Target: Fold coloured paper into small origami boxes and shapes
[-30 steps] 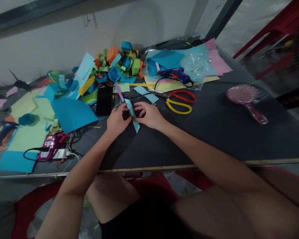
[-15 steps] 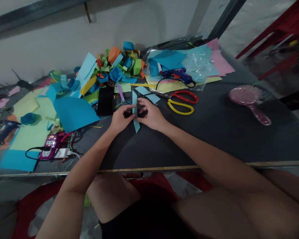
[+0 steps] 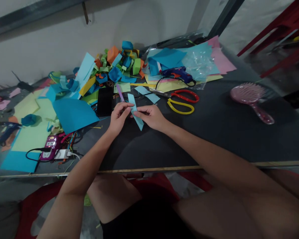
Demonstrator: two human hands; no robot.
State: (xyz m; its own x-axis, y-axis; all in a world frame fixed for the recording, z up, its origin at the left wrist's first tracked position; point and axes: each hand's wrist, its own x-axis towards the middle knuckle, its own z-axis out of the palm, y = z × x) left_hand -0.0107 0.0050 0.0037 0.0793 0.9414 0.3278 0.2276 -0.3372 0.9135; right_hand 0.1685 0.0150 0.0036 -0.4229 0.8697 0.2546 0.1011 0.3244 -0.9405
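A dark table (image 3: pixel 214 132) fills the middle of the frame, its near edge running across the lower half. In the upper centre a pile (image 3: pixel 114 66) of folded paper pieces in blue, green and orange is heaped against the wall, and loose coloured sheets are spread to either side of it. A large blue sheet (image 3: pixel 73 114) lies left of centre. A pink hairbrush (image 3: pixel 250 96) is seen at the right, well apart from the rest. Red and yellow scissors (image 3: pixel 181 101) lie just right of the hands, with a blue glue gun (image 3: pixel 176 73) above them. A black phone (image 3: pixel 104 101) lies flat, just left of the hands.

The left hand (image 3: pixel 118 118) and the right hand (image 3: pixel 151 117) are brought together at the centre of the frame, above the table. A light blue strip (image 3: pixel 133 102) of paper is pinched between them: the fingertips of both hands are closed on its middle, while its upper end points toward the pile and its lower end hangs free, slanting down to the right. The strip is held clear of the table, as far as can be told.

The step in hand is judged to be the creasing of the strip at its middle. A light, even pinch from both sides is called for, since such thin paper would be bent askew by a pull from one hand alone.
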